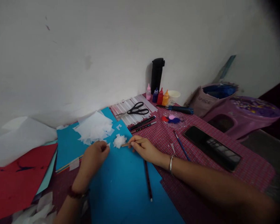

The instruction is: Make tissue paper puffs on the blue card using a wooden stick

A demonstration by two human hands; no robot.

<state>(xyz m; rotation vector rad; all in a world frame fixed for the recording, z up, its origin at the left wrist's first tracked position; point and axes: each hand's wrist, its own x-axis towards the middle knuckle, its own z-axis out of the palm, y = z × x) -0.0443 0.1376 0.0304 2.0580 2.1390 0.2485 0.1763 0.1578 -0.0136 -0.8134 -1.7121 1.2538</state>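
My left hand [94,156] is curled into a pinch on a small white paper scrap, resting on a blue paper sheet [121,189]. My right hand [143,148] pinches a thin wooden stick [128,144] whose tip points at a small crumpled white paper cluster [119,140] lying on the blue sheet between both hands. A dark pencil [148,180] lies on the sheet under my right wrist. A pile of white paper pieces [94,127] sits just beyond my left hand.
Black scissors [136,109] lie on white strips. Small paint bottles [159,96], a white cup [174,96], a black flask [157,74], a paint palette [174,119], a blue brush [182,146] and a dark tray [212,147] are on the red checked cloth. A purple stool [245,115] stands right; red paper [16,180] lies left.
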